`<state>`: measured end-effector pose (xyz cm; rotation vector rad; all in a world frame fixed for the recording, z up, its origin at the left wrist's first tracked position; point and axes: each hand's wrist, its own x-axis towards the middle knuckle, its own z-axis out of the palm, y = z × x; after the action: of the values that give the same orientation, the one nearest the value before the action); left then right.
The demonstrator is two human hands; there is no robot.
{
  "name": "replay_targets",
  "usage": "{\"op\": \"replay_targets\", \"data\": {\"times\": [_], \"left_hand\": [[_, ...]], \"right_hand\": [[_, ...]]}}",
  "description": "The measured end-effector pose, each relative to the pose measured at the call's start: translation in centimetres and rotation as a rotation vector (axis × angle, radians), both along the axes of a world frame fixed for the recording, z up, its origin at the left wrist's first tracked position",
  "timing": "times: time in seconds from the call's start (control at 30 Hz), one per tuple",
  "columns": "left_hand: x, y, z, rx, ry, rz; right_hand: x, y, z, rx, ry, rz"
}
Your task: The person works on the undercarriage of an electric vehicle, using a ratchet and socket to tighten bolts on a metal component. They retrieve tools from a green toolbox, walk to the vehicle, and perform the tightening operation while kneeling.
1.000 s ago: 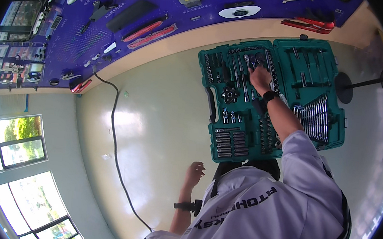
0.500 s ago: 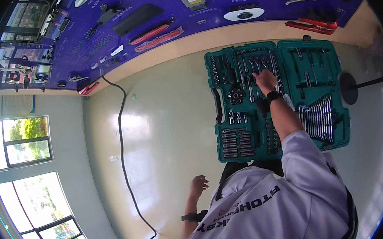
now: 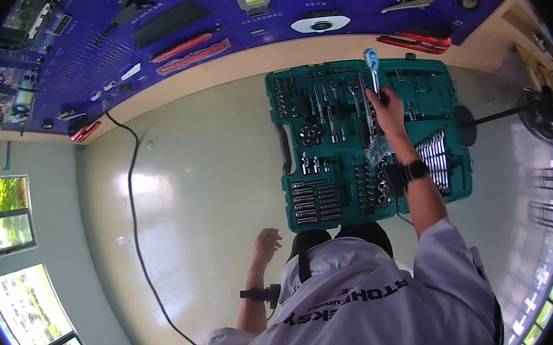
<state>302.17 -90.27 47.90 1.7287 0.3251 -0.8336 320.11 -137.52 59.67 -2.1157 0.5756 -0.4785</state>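
My right hand (image 3: pixel 389 112) is closed round the handle of a chrome ratchet wrench (image 3: pixel 374 67), raised above the green tool case (image 3: pixel 276 199) with its head pointing away from me. Beneath it, the case lies open, with sockets (image 3: pixel 309 203), another ratchet (image 3: pixel 355 92) and extension bars (image 3: pixel 331 126) in their slots. A row of combination spanners (image 3: pixel 432 159) fills the right half. Clear plastic film (image 3: pixel 378 149) lies near my right wrist. Low at my left side hangs my left hand (image 3: pixel 267 243), its fingers loosely curled and apart, with nothing visible in them.
A black cable (image 3: pixel 132 205) runs along the pale floor (image 3: pixel 191 164) to my left. Ahead stands a purple board (image 3: pixel 250 27) with car parts mounted on it. To the right is a black fan (image 3: pixel 543 117) on a stand.
My right hand has lifted the ratchet wrench out of the case and moved it up and away from me. The view has shifted to the right. My left hand still hangs at my side.
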Motion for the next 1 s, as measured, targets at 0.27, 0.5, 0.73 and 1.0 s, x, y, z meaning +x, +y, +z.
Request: {"op": "replay_targets", "data": {"times": [0.27,0.5,0.73,1.0], "left_hand": [[9.3,-14.4,1.0,-0.098,-0.37,-0.501],[14.8,-26.5,-0.1,-0.041,-0.513,-0.655],[20.0,-36.6,-3.4,0.21,-0.765,-0.704],[23.4,-46.0,-0.7,0.618,-0.542,-0.595]], "right_hand": [[-20.3,-2.4,4.9,0.879,0.274,-0.065],[-28.1,-6.4,-3.3,0.397,0.527,0.064],[-28.9,-12.9,-8.2,0.594,0.448,0.162],[-29.1,-21.0,-9.4,0.961,0.496,0.035]]}}
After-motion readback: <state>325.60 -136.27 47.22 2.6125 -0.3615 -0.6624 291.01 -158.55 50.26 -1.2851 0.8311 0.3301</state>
